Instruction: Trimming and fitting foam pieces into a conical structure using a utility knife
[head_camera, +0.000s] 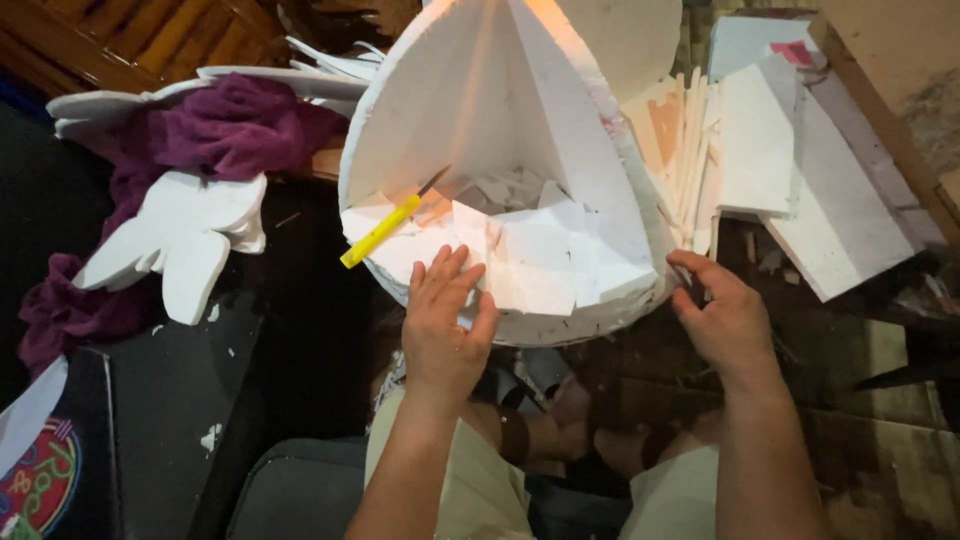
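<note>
A large white foam shape (560, 150), rounded with an upright fin in the middle, stands in front of me. My left hand (443, 320) rests flat on its front rim, fingers spread, holding nothing. My right hand (722, 318) touches the shape's right edge with curled fingertips. A yellow-handled craft knife (385, 228) lies inside the shape at the left, blade pointing up and right. Loose white foam scraps (520, 250) lie in the hollow.
White foam cut-outs (180, 235) and a purple cloth (225, 125) lie at the left. Stacked foam boards and strips (780, 150) sit at the right. A dark bag with a colourful patch (40, 470) is at the lower left. My knees show below.
</note>
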